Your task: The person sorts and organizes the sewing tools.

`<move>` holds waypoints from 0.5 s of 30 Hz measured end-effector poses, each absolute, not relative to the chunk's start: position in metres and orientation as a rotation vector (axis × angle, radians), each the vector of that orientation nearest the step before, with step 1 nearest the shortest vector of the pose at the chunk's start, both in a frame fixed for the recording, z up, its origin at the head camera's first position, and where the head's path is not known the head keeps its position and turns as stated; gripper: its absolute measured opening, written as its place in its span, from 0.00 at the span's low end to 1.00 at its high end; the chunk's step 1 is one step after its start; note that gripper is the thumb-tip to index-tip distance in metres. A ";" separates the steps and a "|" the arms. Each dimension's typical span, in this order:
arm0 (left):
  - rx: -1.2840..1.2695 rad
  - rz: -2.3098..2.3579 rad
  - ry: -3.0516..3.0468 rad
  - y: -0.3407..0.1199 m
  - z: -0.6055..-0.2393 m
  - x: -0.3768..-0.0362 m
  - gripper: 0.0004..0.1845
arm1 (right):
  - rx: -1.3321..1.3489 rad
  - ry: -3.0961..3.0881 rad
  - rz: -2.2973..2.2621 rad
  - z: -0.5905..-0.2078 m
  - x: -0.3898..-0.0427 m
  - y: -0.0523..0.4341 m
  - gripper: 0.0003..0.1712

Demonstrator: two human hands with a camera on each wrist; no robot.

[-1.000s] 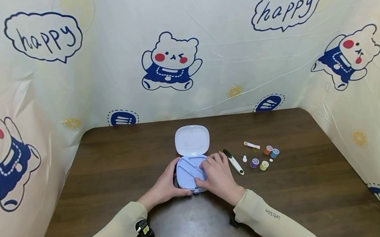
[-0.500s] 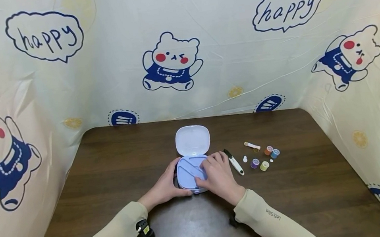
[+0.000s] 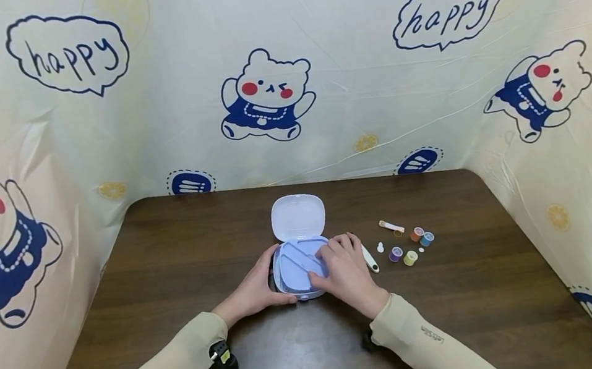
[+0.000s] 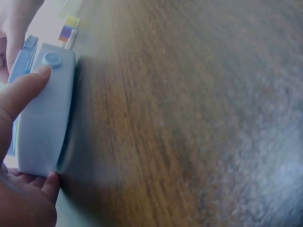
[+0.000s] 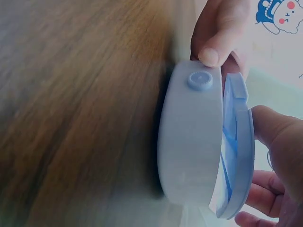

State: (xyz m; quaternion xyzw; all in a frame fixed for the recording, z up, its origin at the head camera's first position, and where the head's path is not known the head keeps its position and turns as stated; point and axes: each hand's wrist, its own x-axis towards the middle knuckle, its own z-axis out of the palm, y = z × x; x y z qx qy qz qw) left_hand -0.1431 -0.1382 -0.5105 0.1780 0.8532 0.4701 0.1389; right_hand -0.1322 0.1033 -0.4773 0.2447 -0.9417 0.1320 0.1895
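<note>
A light blue plastic case [image 3: 304, 297] lies on the table with its lid [image 3: 298, 216] swung back. My left hand [image 3: 253, 287] grips the case's left side, and its thumb lies on the front wall beside the round button [image 4: 52, 59]. With thumb and fingers my right hand [image 3: 348, 271] pinches the right side of the blue inner tray [image 3: 294, 266], which has slanted dividers. In the right wrist view the tray [image 5: 244, 161] stands tilted, its edge raised off the case body [image 5: 191, 137]. What lies beneath the tray is hidden.
Right of the case lie a white slim tool [image 3: 370, 259], partly behind my hand, a small clear tube [image 3: 391, 227] and a small white piece [image 3: 380, 247]. Orange [image 3: 417, 233], blue [image 3: 427, 239], purple [image 3: 395, 253] and yellow-green [image 3: 410, 258] thread spools stand farther right on the brown table [image 3: 179, 237].
My right hand has shifted slightly up and right with the inner tray, which has come up out of the case at an angle. My left hand keeps its hold on the case.
</note>
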 end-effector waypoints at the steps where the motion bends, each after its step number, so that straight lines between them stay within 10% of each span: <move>1: 0.515 1.351 2.473 -0.138 -0.510 -0.143 0.65 | 0.686 -2.642 0.371 -0.477 -0.132 0.105 0.21; 15: 0.528 1.353 2.488 -0.137 -0.507 -0.142 0.66 | 0.663 -2.669 0.430 -0.469 -0.134 0.131 0.20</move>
